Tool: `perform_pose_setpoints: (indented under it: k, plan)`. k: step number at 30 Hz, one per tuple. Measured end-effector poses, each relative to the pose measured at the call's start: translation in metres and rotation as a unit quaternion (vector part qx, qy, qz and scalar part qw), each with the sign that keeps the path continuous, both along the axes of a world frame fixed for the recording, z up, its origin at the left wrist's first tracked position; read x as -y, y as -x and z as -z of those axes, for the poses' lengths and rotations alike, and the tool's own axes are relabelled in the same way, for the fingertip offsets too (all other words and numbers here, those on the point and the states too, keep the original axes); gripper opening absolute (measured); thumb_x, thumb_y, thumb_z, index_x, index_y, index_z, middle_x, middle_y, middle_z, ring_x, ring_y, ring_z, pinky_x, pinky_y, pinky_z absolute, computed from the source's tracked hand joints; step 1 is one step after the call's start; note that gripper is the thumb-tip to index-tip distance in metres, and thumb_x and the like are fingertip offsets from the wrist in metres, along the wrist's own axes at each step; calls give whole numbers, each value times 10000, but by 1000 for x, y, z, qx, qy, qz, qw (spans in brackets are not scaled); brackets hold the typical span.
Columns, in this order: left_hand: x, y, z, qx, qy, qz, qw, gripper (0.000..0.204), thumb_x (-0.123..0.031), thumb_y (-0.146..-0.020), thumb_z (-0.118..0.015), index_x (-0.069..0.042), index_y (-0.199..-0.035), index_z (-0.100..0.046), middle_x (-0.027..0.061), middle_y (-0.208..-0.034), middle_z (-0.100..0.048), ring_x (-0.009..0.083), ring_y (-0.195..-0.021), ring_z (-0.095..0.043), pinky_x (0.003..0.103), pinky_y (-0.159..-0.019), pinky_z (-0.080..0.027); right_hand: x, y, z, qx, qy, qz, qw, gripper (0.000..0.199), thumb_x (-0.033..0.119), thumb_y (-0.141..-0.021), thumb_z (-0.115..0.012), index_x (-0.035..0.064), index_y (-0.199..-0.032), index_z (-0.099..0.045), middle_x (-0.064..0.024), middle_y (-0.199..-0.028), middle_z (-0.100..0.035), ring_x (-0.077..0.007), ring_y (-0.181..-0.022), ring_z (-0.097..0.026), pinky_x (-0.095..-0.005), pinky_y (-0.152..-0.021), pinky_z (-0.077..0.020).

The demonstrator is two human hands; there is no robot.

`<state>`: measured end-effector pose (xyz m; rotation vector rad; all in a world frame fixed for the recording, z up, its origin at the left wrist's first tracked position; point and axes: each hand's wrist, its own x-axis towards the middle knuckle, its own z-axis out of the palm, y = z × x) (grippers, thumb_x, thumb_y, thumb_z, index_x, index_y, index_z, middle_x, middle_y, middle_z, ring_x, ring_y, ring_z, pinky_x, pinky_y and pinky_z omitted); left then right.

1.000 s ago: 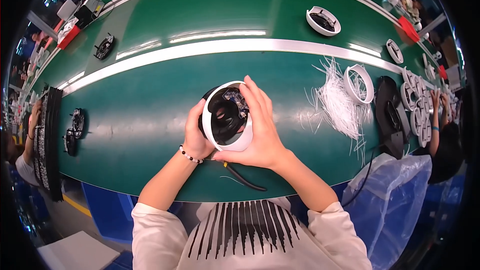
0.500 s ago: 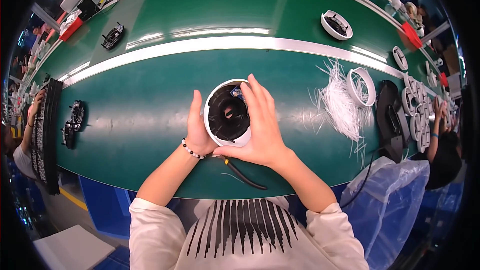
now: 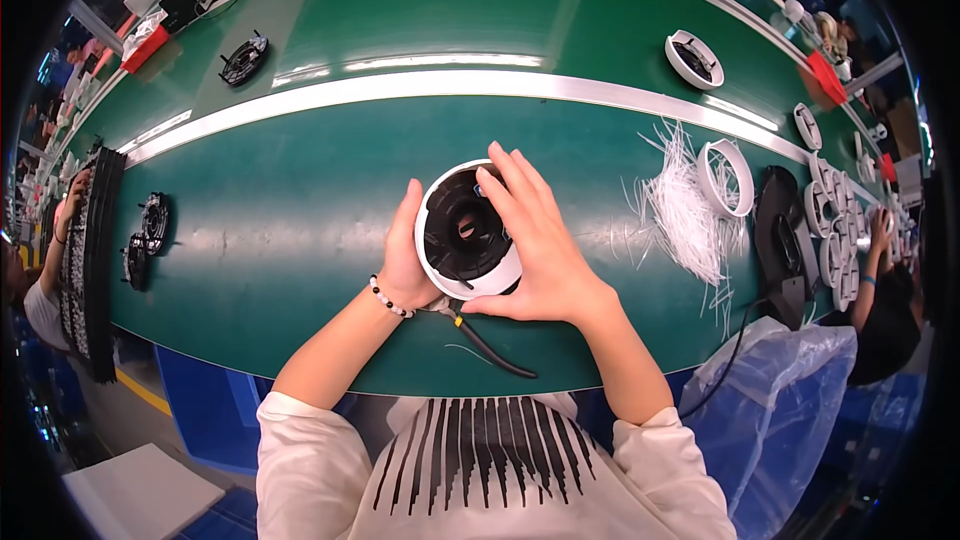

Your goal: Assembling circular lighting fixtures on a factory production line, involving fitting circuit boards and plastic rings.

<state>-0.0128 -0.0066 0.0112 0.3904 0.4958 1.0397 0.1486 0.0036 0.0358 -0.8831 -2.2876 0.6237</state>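
Between my hands is a round white housing with a black ring-shaped insert (image 3: 462, 230), a hole at its middle. My left hand (image 3: 405, 255) grips the housing's left side, thumb pointing up along the rim. From the right, my right hand (image 3: 535, 250) holds it, fingers over the upper right rim and thumb at the lower edge. A small blue part at the upper right of the insert is partly covered by my fingers. Just below, on the green table, lie pliers with black and yellow handles (image 3: 492, 350); their jaws are hidden by my left hand.
A heap of white plastic strips (image 3: 685, 215), a white ring (image 3: 725, 178) and a black device (image 3: 783, 240) lie at the right. Black round parts (image 3: 150, 230) sit at the left. Beyond the metal rail, a belt carries a black part (image 3: 244, 59) and a white housing (image 3: 694, 59). Co-workers' hands show at both sides.
My hands and the housing have shifted slightly right, and the housing has turned a little. On the belt, the black part and the white housing have moved right.
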Motion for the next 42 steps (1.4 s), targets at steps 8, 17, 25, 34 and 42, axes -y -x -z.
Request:
perform_pose_setpoints:
  k: [8, 17, 25, 34, 42]
  plan:
    - [3, 0, 3, -26, -41, -3, 999, 647, -539, -856, -212, -45, -1250, -347, 121, -1230, -421, 230, -1117, -437, 372, -944, -366, -2, 2, 5, -31, -10, 18, 999, 1165, 418, -414, -805, 12, -1312, -185, -204, -1323, -226, -386, -1185, -268, -453, -961, -269]
    - [3, 7, 7, -65, -96, -15, 993, 645, -508, -813, -330, -20, -1234, -354, 151, -1213, -431, 258, -1113, -436, 387, -937, -370, -1, 15, 17, -65, -4, 58, 996, 1225, 429, -394, -800, -30, -1308, -126, -221, -1314, -212, -395, -1169, -268, -448, -952, -278]
    - [7, -1, 0, 18, -99, -55, 993, 541, -236, -735, -479, 27, -1196, -373, 158, -1173, -464, 252, -1062, -479, 368, -915, -391, 1, 18, 20, -140, -26, 83, 986, 1213, 430, -435, -785, -23, -1319, -90, -234, -1337, -181, -408, -1186, -236, -450, -980, -217]
    - [-11, -33, -29, -26, 25, -156, 987, 528, -437, -781, -384, -21, -1088, -487, 127, -1061, -539, 258, -956, -529, 388, -845, -442, -4, -1, 15, -263, -135, 119, 948, 888, 389, -499, -778, 4, -1198, -391, -151, -1205, -434, -347, -1132, -374, -425, -944, -308]
    - [-38, -28, -62, -40, 31, 91, 995, 659, -551, -788, -338, -36, -1194, -405, 159, -1135, -493, 302, -1021, -510, 465, -835, -445, -20, -33, 0, -259, -264, 137, 919, 562, 143, -512, -767, 24, -1009, -534, -94, -939, -608, -242, -854, -582, -401, -816, -428]
